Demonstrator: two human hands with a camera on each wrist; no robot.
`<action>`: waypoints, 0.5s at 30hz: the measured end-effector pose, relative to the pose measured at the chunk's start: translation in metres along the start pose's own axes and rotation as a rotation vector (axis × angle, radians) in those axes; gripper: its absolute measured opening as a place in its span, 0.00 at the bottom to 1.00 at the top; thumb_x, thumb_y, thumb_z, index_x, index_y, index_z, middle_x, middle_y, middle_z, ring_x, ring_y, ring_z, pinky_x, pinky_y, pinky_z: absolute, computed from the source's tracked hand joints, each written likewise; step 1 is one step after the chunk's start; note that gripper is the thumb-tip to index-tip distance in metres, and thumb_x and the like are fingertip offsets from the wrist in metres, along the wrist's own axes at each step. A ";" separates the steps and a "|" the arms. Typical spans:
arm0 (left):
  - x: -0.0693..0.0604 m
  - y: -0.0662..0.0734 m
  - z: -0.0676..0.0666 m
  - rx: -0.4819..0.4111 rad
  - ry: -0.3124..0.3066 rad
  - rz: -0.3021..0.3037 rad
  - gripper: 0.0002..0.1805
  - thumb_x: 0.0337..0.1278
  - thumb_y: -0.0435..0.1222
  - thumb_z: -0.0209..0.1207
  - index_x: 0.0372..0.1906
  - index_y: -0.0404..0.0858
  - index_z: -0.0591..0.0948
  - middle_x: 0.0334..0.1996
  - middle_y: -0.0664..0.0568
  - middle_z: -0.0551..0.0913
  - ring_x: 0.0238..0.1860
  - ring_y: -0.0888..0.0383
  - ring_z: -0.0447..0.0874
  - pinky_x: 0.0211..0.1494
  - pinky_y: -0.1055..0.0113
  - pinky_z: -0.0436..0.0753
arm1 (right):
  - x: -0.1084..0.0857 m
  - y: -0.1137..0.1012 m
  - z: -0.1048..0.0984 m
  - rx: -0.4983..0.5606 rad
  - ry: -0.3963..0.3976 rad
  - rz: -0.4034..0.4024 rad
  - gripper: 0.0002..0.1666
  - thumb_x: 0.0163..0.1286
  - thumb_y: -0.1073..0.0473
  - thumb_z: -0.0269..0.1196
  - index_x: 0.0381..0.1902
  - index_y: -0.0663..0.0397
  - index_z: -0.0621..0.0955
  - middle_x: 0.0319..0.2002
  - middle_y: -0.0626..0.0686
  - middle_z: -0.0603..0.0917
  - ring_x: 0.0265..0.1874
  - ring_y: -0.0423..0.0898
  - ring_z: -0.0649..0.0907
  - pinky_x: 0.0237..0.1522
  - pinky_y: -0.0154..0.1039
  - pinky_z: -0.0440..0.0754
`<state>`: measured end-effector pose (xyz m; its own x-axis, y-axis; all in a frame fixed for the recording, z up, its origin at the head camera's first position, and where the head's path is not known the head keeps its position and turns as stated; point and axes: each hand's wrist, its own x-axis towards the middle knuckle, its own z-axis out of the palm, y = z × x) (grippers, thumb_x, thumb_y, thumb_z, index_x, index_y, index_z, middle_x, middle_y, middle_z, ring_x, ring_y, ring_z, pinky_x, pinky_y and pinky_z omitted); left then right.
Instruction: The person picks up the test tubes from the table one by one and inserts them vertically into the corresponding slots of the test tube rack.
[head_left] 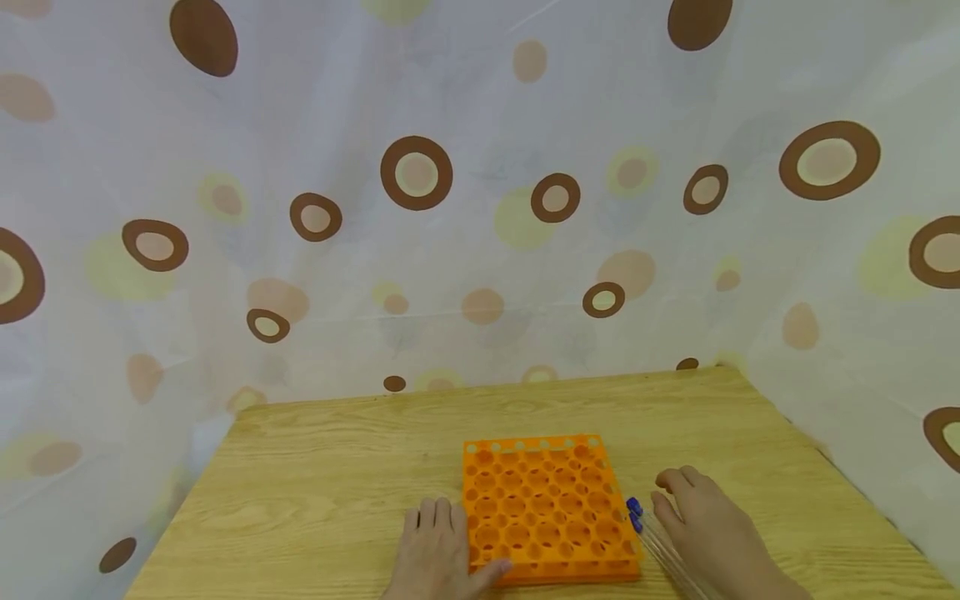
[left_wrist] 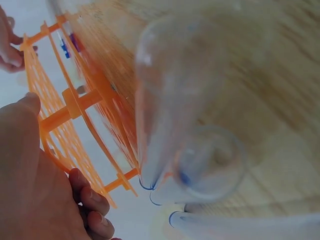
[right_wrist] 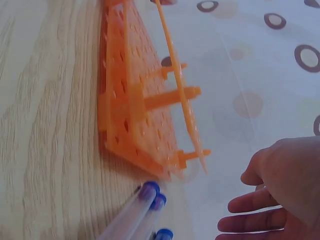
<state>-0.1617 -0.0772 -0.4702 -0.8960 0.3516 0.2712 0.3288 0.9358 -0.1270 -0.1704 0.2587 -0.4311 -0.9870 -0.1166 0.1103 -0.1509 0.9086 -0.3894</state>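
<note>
An orange rack [head_left: 570, 571] with rows of round holes stands on the table. My left hand [head_left: 435, 550] holds its near left corner, the thumb over the front edge and the fingers along the left side. In the left wrist view, that hand [left_wrist: 40, 170] is against the rack [left_wrist: 57, 117]. My right hand [head_left: 708, 529] is off the rack's right side, fingers slightly bent, holding nothing. Below it lie clear tubes [head_left: 667, 554] with blue caps [head_left: 635, 513]. The right wrist view shows the hand [right_wrist: 285, 190] apart from the rack [right_wrist: 117, 75] and the blue-capped tubes [right_wrist: 127, 215].
The wooden table [head_left: 322, 475] extends around the rack. A pale curtain [head_left: 480, 100] with brown and yellow circles hangs behind and at both sides. Blurred transparent tubes [left_wrist: 165, 100] appear close to the left wrist camera.
</note>
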 end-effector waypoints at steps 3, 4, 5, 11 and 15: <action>0.001 0.000 0.000 -0.029 0.004 -0.001 0.44 0.50 0.81 0.36 0.25 0.42 0.67 0.25 0.52 0.63 0.29 0.54 0.57 0.37 0.62 0.59 | 0.001 0.009 -0.005 0.000 -0.050 0.052 0.12 0.73 0.56 0.58 0.48 0.57 0.79 0.42 0.51 0.80 0.37 0.45 0.80 0.36 0.44 0.81; 0.001 -0.001 0.000 -0.038 0.005 -0.002 0.44 0.49 0.81 0.37 0.25 0.42 0.67 0.25 0.52 0.63 0.29 0.54 0.57 0.37 0.62 0.59 | 0.001 0.012 -0.006 -0.001 -0.070 0.067 0.12 0.73 0.56 0.57 0.48 0.57 0.79 0.42 0.51 0.80 0.37 0.45 0.80 0.36 0.44 0.81; 0.001 -0.001 0.000 -0.042 0.006 -0.004 0.44 0.49 0.81 0.37 0.25 0.42 0.67 0.25 0.52 0.63 0.29 0.54 0.58 0.37 0.62 0.59 | 0.001 0.014 -0.005 -0.001 -0.084 0.077 0.12 0.73 0.56 0.57 0.47 0.57 0.79 0.41 0.50 0.80 0.36 0.44 0.80 0.35 0.44 0.81; 0.000 -0.003 -0.003 0.016 0.008 -0.016 0.47 0.46 0.83 0.33 0.25 0.41 0.68 0.24 0.51 0.64 0.27 0.53 0.58 0.36 0.62 0.60 | -0.004 0.031 0.002 -0.100 -0.088 0.012 0.06 0.71 0.61 0.59 0.42 0.58 0.79 0.37 0.50 0.79 0.33 0.42 0.77 0.32 0.37 0.80; 0.003 -0.002 -0.006 0.027 -0.011 -0.045 0.50 0.42 0.85 0.31 0.26 0.39 0.69 0.23 0.50 0.63 0.27 0.53 0.58 0.35 0.62 0.60 | -0.005 0.044 0.004 -0.213 -0.120 -0.039 0.05 0.71 0.61 0.58 0.38 0.58 0.79 0.36 0.50 0.78 0.32 0.43 0.76 0.31 0.39 0.79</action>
<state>-0.1629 -0.0776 -0.4635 -0.9132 0.3085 0.2662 0.2798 0.9497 -0.1406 -0.1724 0.2973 -0.4522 -0.9820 -0.1889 0.0069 -0.1869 0.9650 -0.1841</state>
